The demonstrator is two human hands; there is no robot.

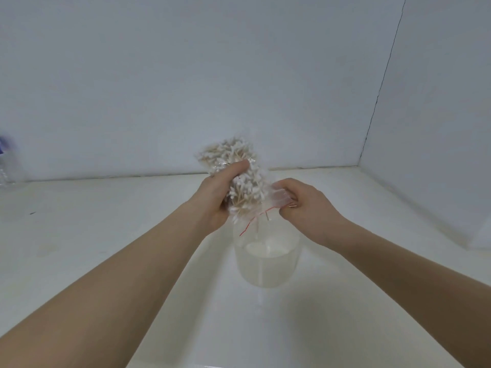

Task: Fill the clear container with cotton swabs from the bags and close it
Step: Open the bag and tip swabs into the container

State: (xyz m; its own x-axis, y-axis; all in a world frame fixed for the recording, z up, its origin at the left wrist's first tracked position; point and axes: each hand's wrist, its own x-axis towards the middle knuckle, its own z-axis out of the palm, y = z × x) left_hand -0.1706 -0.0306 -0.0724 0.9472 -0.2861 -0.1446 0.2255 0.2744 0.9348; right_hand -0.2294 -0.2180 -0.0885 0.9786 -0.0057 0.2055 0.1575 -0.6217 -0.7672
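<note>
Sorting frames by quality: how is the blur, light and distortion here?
Head view: soft, even light; motion blur smears the bag of swabs and both hands, left hand, right hand; the clear container looks hazy; wide-angle lens stretches the forearms.

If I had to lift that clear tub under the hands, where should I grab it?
Probably wrap a hand round the clear container at its side wall, coming from the right: it stands upright and round, and the bag of cotton swabs hangs over its open top.
</note>
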